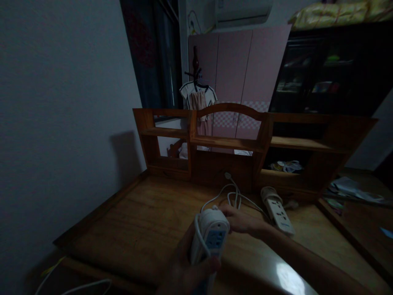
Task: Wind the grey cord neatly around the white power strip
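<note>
A white power strip (pixel 221 224) with blue socket faces stands tilted up, low in the middle of the head view. My left hand (pixel 190 266) is wrapped around its near part, the thumb across the front. White cord runs along the strip's left side and over its far end. At that far end, my right hand (pixel 238 219) is closed around the white cord (pixel 236 192); its fingertips are partly hidden behind the strip. A pale plug (pixel 227 175) lies on the wooden desk (pixel 144 221) beyond my hands, with loose cord looping from it.
A second white power strip (pixel 281 217), its cord bundled at one end, lies to the right. A wooden shelf unit (pixel 227 143) borders the desk's back, with a plastic bag (pixel 290 166) in its right compartment. The wall (pixel 76 123) closes the left side. Another white cord (pixel 89 282) hangs at lower left.
</note>
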`<state>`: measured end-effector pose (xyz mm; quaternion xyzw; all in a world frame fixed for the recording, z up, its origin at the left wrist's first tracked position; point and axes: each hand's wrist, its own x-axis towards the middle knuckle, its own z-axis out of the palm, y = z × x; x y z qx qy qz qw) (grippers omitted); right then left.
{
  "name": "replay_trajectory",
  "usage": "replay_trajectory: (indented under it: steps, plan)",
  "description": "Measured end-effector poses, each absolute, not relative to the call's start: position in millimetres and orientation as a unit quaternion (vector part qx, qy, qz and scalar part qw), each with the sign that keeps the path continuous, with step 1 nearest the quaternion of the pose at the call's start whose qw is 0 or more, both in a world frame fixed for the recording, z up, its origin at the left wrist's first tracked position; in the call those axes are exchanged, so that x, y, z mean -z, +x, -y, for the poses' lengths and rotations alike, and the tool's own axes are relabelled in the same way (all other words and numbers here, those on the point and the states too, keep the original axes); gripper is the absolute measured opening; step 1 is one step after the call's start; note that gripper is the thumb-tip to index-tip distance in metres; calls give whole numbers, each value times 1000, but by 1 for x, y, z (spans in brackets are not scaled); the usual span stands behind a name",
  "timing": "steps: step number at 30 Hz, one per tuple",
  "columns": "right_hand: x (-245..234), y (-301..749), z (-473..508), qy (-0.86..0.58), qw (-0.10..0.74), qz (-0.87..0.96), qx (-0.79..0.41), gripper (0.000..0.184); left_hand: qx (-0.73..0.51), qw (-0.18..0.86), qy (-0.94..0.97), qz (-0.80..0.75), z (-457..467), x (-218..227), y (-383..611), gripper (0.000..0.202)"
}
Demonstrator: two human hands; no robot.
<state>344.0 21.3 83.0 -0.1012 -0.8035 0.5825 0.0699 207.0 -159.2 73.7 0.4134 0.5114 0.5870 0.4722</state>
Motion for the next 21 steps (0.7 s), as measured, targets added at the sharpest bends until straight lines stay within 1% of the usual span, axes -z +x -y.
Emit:
replay_trajectory:
  steps: [3,5,9,11,17,21]
  plan:
    - [-86,344,-7,-134,155,777,-595,46,-606,447,365,-547,155,-76,196,73]
    - [-88,345,-2,-163,210,769,-582,46,-613,444,352,-551,153,-77,190,73]
    - [-87,346,6,-202,282,753,-559,45,-615,448,350,-547,150,-78,188,76]
    - [-83,345,7,-213,298,746,-556,44,-619,448,351,-542,149,-79,191,78]
    - [-79,340,-2,-246,312,718,-571,49,-604,447,382,-538,151,-82,206,83]
    - [-85,339,-4,-246,373,663,-600,48,-594,463,397,-524,150,-84,214,81]
